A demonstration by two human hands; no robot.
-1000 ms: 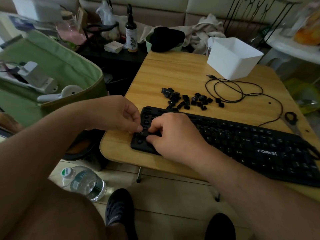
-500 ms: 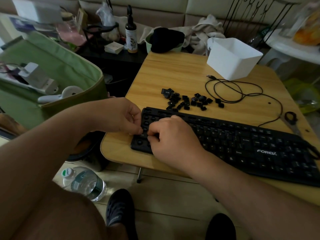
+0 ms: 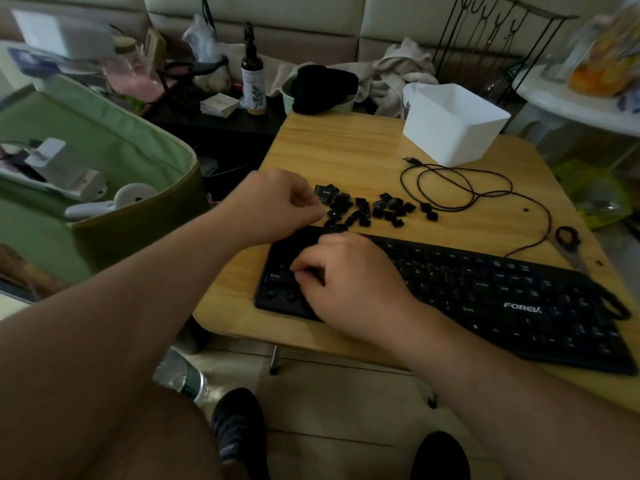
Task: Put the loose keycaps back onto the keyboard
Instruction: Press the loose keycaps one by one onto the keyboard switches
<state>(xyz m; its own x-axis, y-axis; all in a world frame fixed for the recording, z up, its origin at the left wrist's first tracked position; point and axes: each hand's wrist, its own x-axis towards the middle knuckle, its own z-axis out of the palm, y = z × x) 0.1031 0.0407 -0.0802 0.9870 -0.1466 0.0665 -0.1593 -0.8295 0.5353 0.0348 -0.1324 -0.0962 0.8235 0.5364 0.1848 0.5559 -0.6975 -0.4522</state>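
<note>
Two dark shoes (image 3: 239,431) on the floor at the bottom edge, a plastic bottle (image 3: 181,377) lying beside the left one. Wooden table (image 3: 346,147) above them. Black keyboard (image 3: 485,292) lies along the table's near edge, angled, "FOREV" printed on the right part. Right hand (image 3: 349,282) rests on the keyboard's left end, fingers curled down onto the keys; can't tell if it pinches a keycap under them. Left hand (image 3: 273,206) just past the keyboard's top-left corner, fingers bent, fingertips at the left edge of the pile of loose keycaps (image 3: 374,207); can't tell if anything is gripped. Pile sits on bare wood just behind the keyboard, a couple of caps apart at its right. Black cable (image 3: 457,188) looped right of the pile. Scissors (image 3: 568,244) near the table's right edge. White box (image 3: 453,123) at the far right of the table. Green bag (image 3: 104,150) left of the table. Spray bottle (image 3: 253,81) on a dark shelf behind.
</note>
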